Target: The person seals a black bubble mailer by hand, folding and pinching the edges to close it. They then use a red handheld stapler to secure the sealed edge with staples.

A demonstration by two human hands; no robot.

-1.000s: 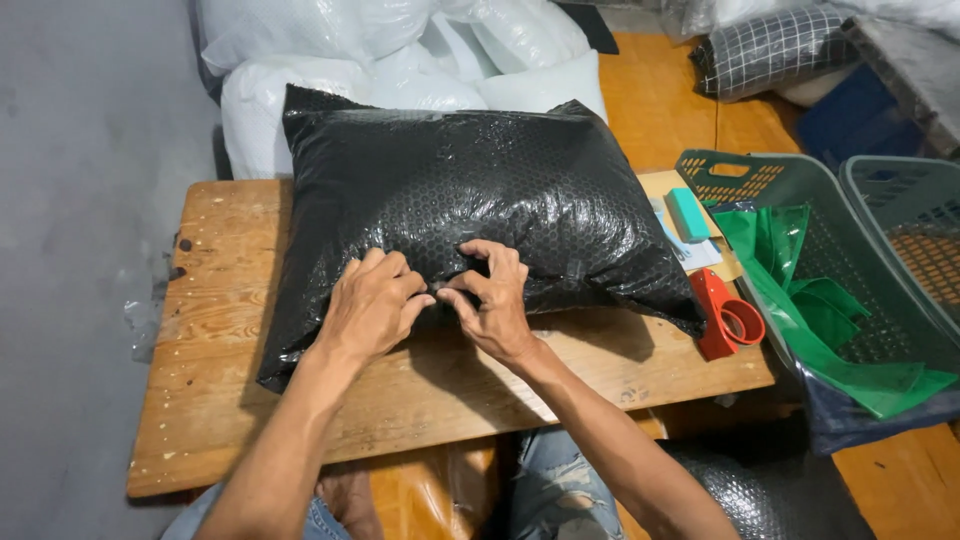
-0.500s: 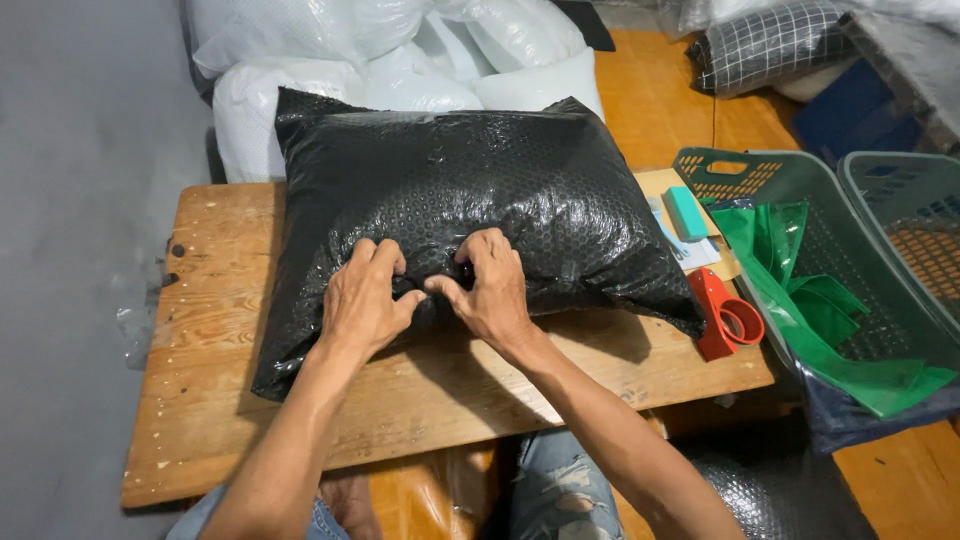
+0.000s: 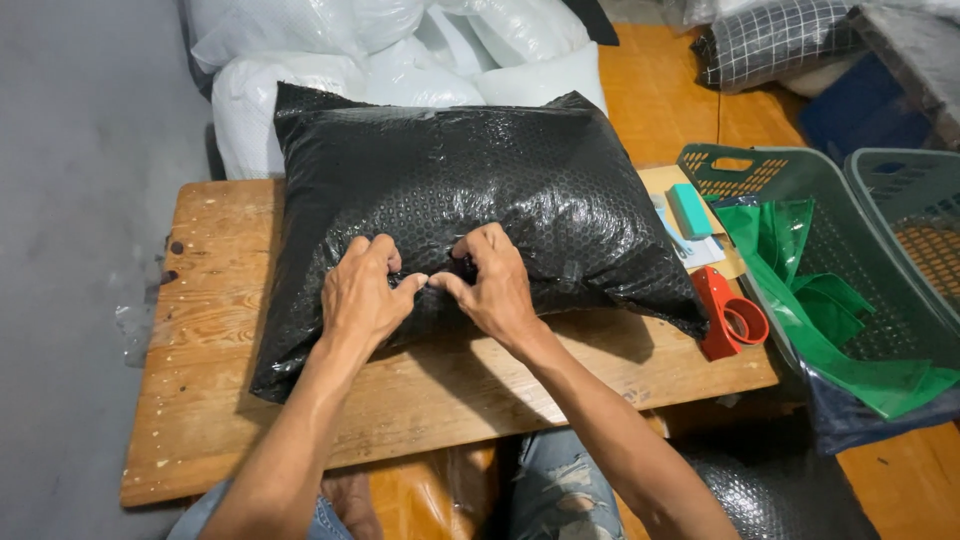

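A plump black bubble-wrap parcel (image 3: 470, 190), shaped like a pillow, lies across a low wooden table (image 3: 200, 400). My left hand (image 3: 362, 295) and my right hand (image 3: 492, 285) sit side by side on the parcel's near edge. Both have their fingers curled and pinch the black wrap at the middle of that edge, thumbs nearly touching. My forearms reach in from the bottom of the view.
A red tape dispenser (image 3: 728, 315) stands at the table's right end, by a teal block (image 3: 690, 210) on some papers. A green plastic basket (image 3: 830, 260) with green bags is at the right. White stuffed bags (image 3: 400, 60) pile up behind the table.
Both hands have slid a little up onto the parcel's near edge and curled tighter, bunching the black wrap between them. The parcel has stayed put.
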